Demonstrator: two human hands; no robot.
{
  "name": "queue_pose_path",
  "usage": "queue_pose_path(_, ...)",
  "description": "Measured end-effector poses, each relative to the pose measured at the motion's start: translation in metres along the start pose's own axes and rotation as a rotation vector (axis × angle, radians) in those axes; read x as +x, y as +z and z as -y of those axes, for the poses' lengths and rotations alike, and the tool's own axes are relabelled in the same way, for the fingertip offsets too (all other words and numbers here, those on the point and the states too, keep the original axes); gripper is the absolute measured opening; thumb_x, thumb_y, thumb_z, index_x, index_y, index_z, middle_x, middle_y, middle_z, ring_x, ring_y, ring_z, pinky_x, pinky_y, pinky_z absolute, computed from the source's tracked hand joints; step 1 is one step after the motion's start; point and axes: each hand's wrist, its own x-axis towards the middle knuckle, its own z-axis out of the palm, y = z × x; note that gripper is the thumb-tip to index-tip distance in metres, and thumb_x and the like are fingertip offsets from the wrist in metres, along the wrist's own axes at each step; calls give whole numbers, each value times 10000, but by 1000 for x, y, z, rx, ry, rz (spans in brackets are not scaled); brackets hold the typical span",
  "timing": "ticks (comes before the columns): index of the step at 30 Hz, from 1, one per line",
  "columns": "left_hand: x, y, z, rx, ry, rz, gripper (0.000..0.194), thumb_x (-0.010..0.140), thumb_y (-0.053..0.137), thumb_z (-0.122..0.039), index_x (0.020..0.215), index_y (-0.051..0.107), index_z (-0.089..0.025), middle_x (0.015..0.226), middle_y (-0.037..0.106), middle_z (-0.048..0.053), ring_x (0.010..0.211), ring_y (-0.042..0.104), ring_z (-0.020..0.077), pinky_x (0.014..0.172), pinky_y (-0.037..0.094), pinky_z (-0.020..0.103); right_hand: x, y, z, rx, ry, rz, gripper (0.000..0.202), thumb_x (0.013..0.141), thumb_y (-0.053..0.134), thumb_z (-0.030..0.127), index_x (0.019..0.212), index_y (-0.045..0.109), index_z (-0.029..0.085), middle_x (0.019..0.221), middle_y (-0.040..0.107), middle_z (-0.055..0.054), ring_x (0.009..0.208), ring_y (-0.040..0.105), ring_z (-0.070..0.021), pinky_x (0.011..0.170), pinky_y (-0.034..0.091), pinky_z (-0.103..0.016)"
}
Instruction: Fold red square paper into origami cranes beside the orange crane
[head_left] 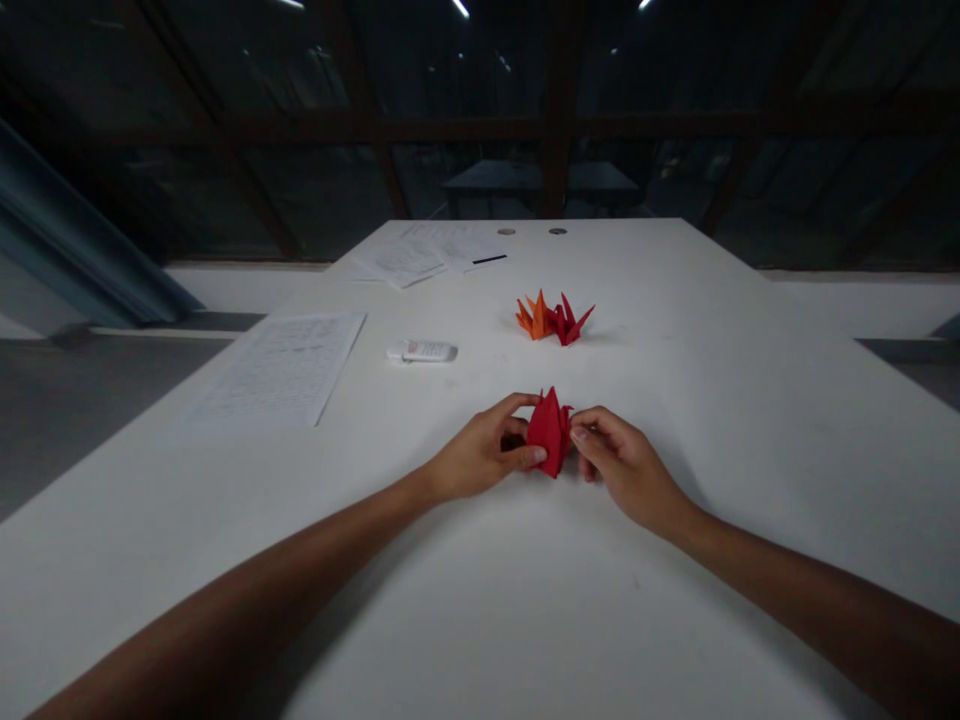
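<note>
A red origami crane (549, 432) is held just above the white table, between both hands. My left hand (491, 445) grips its left side, thumb on the near face and fingers behind. With the thumb and fingertips pinched, my right hand (619, 458) holds a small pointed part at the crane's right side. The far fingers of both hands are partly hidden. Beyond my hands, an orange paper crane (535, 316) and a second red paper crane (568, 322) stand side by side, touching or nearly so.
A white glue bottle or similar labelled item (422, 351) lies left of the cranes. Printed sheets (281, 365) lie at the left, with more papers (409, 258) and a black pen (490, 260) farther back. Two round discs (557, 231) sit near the far edge of the table (720, 420).
</note>
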Motion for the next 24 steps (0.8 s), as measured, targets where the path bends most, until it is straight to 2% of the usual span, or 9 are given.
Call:
queue_pose_path(3,-1,-2,-2,30,-13,54,650,885,732,-377,1437,441,-194,941,736,82,751,650,166,694,498,277,0,0,2,40,-23,-31,297,957,627,420,1192,607,240,783,608,27,587,529,-118,544,429,-257)
queue_pose_path(5,-1,-2,-3,27,-9,80,662,894,723,-382,1461,443,-187,915,723,70,735,625,156,688,487,271,0,-1,2,72,-36,-14,352,942,646,388,1263,598,250,844,628,12,605,540,-118,554,437,-262)
queue_pose_path(10,0,-6,-3,38,35,105,626,956,644,-415,1503,442,-186,895,681,49,736,578,140,685,446,256,2,-4,-1,143,-40,39,269,948,634,343,1188,641,222,700,595,33,605,533,-127,582,436,-274)
queue_pose_path(16,0,-6,-6,18,52,118,579,974,617,-409,1488,469,-186,838,619,14,726,530,131,684,424,249,4,-6,-5,138,-30,13,204,950,637,359,1085,653,208,741,633,17,608,541,-126,589,435,-286)
queue_pose_path(20,0,-6,-5,-45,50,118,548,975,619,-393,1466,496,-182,878,635,27,759,549,133,724,437,256,5,-7,-4,125,-8,6,242,953,624,385,1097,662,194,675,615,29,580,528,-127,575,421,-285)
queue_pose_path(24,0,-7,-4,-52,40,113,536,975,621,-389,1458,518,-182,907,659,42,772,564,138,725,443,255,5,-6,-4,130,-27,-14,262,943,639,385,1129,647,201,695,620,34,561,526,-121,546,403,-279)
